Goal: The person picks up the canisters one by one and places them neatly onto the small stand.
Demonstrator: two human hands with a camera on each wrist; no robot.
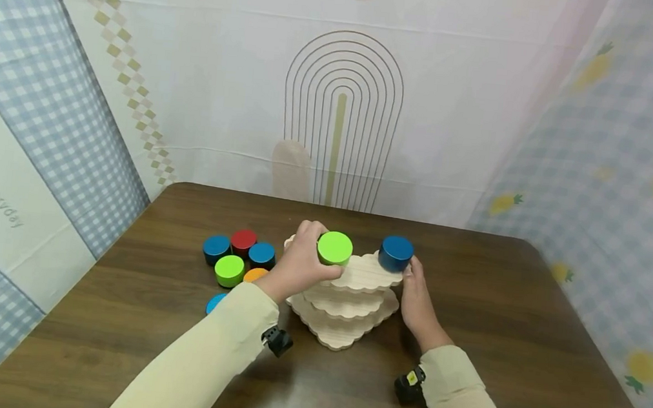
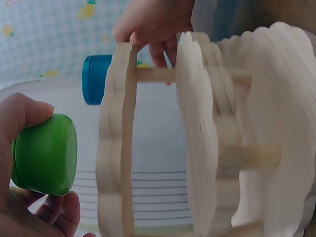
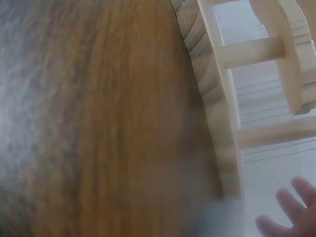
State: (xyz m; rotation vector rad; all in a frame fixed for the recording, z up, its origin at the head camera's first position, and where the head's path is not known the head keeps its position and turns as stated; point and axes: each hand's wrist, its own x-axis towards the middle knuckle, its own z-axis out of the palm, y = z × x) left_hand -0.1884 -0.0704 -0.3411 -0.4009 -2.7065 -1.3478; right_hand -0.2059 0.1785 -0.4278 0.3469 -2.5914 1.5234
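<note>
My left hand (image 1: 300, 266) grips a bright green round tin (image 1: 335, 248) by its sides, above the left part of a wooden tiered stand (image 1: 367, 273). In the left wrist view the green tin (image 2: 49, 155) is apart from the top tier (image 2: 116, 148). A dark blue round tin (image 1: 396, 254) sits on that tier's right corner. Beside this corner is my right hand (image 1: 419, 303), its thumb close to the tier's edge. The right wrist view shows its fingers (image 3: 291, 207) spread apart near the stand; whether they touch it is hidden.
Left of the stand, several round tins stand grouped on the brown table (image 1: 118, 315): a red one (image 1: 243, 242), dark blue ones (image 1: 217, 249), a green one (image 1: 230, 271) and a partly hidden orange one (image 1: 256, 275). A lighter blue tin (image 1: 216, 302) lies nearer. Patterned cloth (image 1: 225, 91) hangs behind.
</note>
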